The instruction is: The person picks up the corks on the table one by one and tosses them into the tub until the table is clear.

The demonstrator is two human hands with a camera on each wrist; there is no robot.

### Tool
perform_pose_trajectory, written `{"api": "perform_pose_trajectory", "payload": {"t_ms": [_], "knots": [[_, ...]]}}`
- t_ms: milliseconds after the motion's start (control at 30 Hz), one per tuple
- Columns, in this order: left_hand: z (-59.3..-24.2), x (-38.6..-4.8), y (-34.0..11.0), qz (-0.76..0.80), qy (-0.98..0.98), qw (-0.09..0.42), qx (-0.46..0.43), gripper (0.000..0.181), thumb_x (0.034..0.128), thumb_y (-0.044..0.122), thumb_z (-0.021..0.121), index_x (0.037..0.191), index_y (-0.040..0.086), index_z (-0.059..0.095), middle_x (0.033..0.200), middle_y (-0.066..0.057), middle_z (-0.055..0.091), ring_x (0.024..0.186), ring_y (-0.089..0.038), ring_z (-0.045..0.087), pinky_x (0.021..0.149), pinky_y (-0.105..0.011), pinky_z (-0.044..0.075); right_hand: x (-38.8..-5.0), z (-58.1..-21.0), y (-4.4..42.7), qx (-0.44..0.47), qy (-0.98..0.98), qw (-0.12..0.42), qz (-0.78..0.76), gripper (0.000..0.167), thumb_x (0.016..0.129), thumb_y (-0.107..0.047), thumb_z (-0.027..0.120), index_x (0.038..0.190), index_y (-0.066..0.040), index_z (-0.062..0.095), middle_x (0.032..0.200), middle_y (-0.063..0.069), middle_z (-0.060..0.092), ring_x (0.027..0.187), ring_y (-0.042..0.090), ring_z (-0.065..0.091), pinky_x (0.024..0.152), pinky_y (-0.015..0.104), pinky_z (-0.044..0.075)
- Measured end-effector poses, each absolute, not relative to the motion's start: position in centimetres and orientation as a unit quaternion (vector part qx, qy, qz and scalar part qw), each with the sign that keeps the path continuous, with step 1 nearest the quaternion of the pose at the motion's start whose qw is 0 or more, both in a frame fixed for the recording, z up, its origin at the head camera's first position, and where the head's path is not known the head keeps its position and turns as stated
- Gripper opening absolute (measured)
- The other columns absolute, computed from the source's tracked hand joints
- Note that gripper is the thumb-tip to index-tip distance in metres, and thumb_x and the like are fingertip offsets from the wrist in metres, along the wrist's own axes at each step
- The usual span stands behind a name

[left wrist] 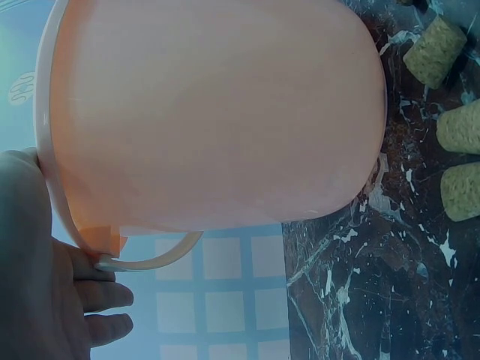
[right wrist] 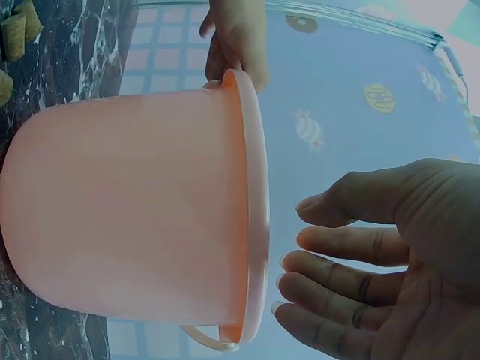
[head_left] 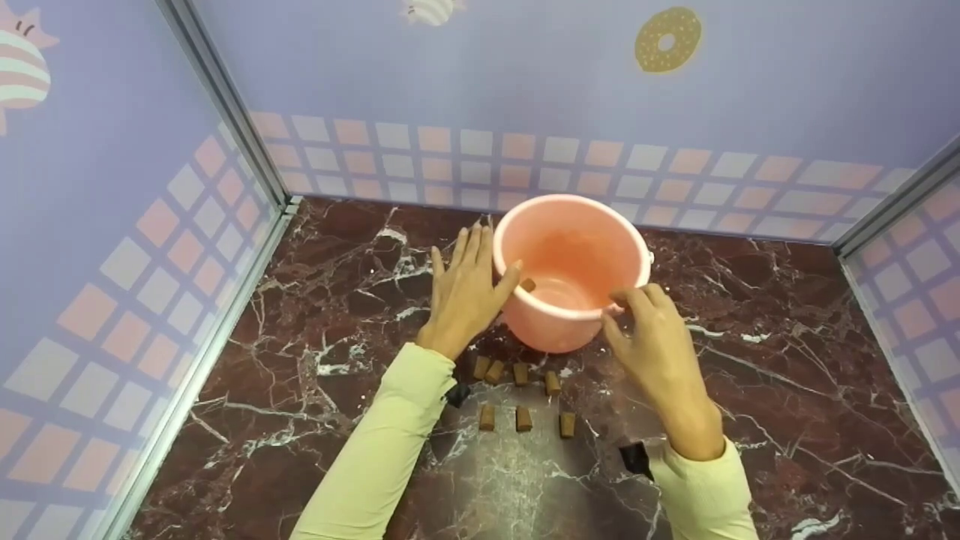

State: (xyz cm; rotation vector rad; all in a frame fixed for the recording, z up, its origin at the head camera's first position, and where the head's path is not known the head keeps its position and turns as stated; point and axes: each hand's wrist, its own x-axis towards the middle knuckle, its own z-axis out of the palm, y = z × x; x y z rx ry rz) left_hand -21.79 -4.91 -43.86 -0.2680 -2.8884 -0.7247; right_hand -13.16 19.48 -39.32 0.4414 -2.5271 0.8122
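Observation:
A pink plastic bucket (head_left: 574, 337) stands upright on the marbled surface. At its left rim my left hand (head_left: 465, 292) holds on, thumb laid over the edge and the other fingers extended along the outside. In the left wrist view those fingertips (left wrist: 109, 296) lie beside the bucket's handle (left wrist: 161, 259). My right hand (head_left: 660, 345) is by the right front rim. The right wrist view shows this hand (right wrist: 375, 277) apart from the rim, fingers loosely bent and nothing in them. One brown cork (head_left: 528, 285) shows inside the bucket. Several tapered corks (head_left: 521, 373) lie in front of it.
Dark red marbled stone with white veins (head_left: 337, 360) forms the work surface. A lilac back wall (head_left: 525, 82) with checks stands close behind the bucket. Side panels rise at the left (head_left: 135, 225) and right (head_left: 915, 247), with metal strips at the corners.

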Motion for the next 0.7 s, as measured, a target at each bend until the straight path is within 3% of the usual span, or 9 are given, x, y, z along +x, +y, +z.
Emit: {"api": "perform_pose_trajectory", "payload": {"t_ms": [233, 533, 700], "knots": [[-43.9, -21.8, -4.9, -0.239, -0.963, 0.078, -0.092, 0.086, 0.1084, 0.065, 0.033, 0.167, 0.003, 0.021, 0.173, -0.014, 0.016, 0.161, -0.031, 0.012, 0.126, -0.064, -0.007, -12.0, -39.8, 19.5, 0.148, -0.916, 0.216, 0.303, 0.028, 0.083, 0.01, 0.081, 0.109, 0.01, 0.071, 0.103, 0.023, 0.066, 0.096, 0.042, 0.064, 0.09, 0.059, 0.057], [-44.0, -21.9, -4.9, -0.243, -0.962, 0.081, -0.091, 0.085, 0.1092, 0.061, 0.04, 0.167, 0.002, 0.021, 0.173, -0.015, 0.017, 0.161, -0.032, 0.013, 0.126, -0.063, -0.008, -10.8, -40.9, 19.9, 0.157, -0.911, 0.24, 0.298, 0.031, 0.079, 0.012, 0.082, 0.108, 0.008, 0.072, 0.099, 0.02, 0.066, 0.093, 0.041, 0.065, 0.087, 0.058, 0.058], [-44.0, -21.9, -4.9, -0.239, -0.963, 0.08, -0.091, 0.085, 0.1091, 0.063, 0.037, 0.167, 0.003, 0.02, 0.173, -0.014, 0.016, 0.161, -0.031, 0.013, 0.126, -0.063, -0.007, -10.1, -41.4, 19.9, 0.149, -0.914, 0.236, 0.294, 0.03, 0.08, 0.011, 0.083, 0.108, 0.008, 0.072, 0.099, 0.019, 0.066, 0.09, 0.037, 0.065, 0.082, 0.055, 0.059]]}}
